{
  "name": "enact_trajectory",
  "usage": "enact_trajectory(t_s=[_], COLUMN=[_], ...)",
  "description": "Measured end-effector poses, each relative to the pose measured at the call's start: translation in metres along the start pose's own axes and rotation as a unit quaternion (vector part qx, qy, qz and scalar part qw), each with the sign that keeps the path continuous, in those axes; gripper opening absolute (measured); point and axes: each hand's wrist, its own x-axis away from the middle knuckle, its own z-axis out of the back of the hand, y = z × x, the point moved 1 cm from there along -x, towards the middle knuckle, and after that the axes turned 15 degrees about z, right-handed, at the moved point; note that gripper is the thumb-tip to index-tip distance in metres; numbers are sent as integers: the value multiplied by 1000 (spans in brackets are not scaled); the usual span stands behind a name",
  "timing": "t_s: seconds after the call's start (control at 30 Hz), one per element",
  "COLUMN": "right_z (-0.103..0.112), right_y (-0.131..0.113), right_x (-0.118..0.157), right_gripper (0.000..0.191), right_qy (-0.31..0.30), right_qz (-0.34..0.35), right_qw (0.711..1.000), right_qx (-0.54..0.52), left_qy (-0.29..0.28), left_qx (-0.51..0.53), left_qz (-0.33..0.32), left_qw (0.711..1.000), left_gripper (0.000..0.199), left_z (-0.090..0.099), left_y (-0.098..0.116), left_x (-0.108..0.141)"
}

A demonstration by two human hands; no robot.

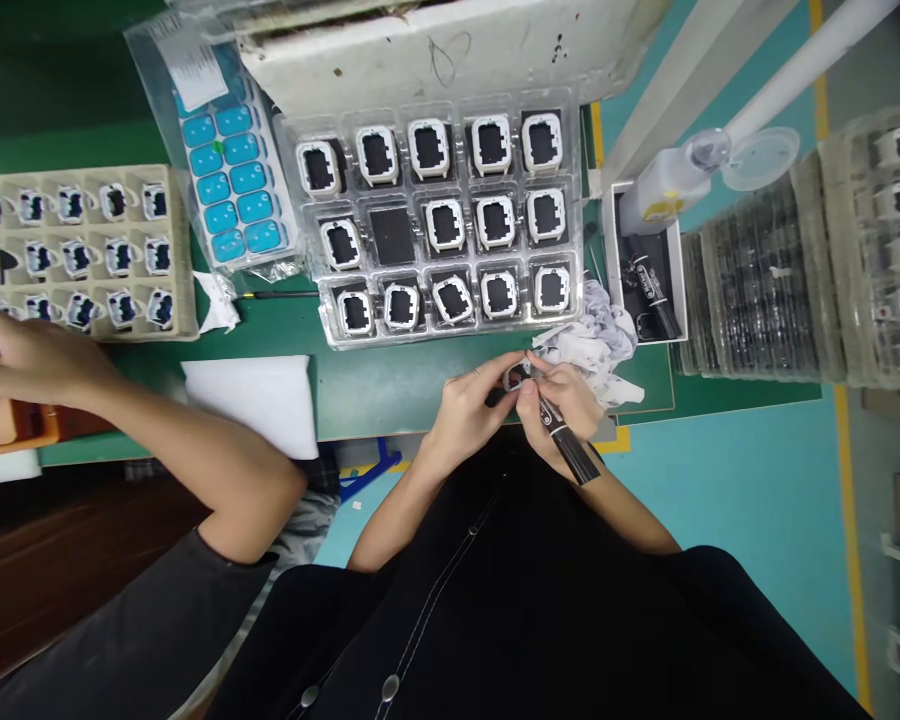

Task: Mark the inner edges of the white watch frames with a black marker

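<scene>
Close to my body, at the front edge of the green table, my left hand [474, 412] pinches a small white ring-shaped frame [516, 376]. My right hand [562, 405] meets it there and holds a black marker [568, 445] with its dark barrel pointing down and right. Fingers hide much of the small frame and the marker's tip. Just beyond the hands, a clear plastic tray [420, 337] holds several white square frames on black pads; one compartment in its middle row shows only a black pad.
Crumpled white cloth [596, 340] lies right of the tray, beside a white box [681, 270] with markers and a bottle [664, 190]. Stacked trays [765, 270] stand farther right. At left are a beige tray [184, 300], blue parts [247, 177], white foam [251, 400] and another person's arm [187, 440].
</scene>
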Motion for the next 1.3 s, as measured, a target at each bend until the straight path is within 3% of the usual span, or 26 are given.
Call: enact_trajectory(t_s=[0.23,0.4,0.8,1.3], right_z=[2,4,3,1], right_y=[-5,-7,-5,-2], right_x=[-6,-9,-8,-5], right_gripper=[15,15,15,15], right_qy=[-13,-34,-11,6], right_qz=[-75,-64,-81,-118], right_qw=[997,997,996,992], right_qx=[2,1,-29,-48], left_qy=[-21,-20,-21,-59], left_qx=[53,64,89,157], left_qz=[68,68,77,157], left_qw=[996,995,993,973], left_gripper=[40,37,38,51], left_z=[0,2,1,6], left_y=[5,9,10,11], left_x=[-2,-4,-3,-11])
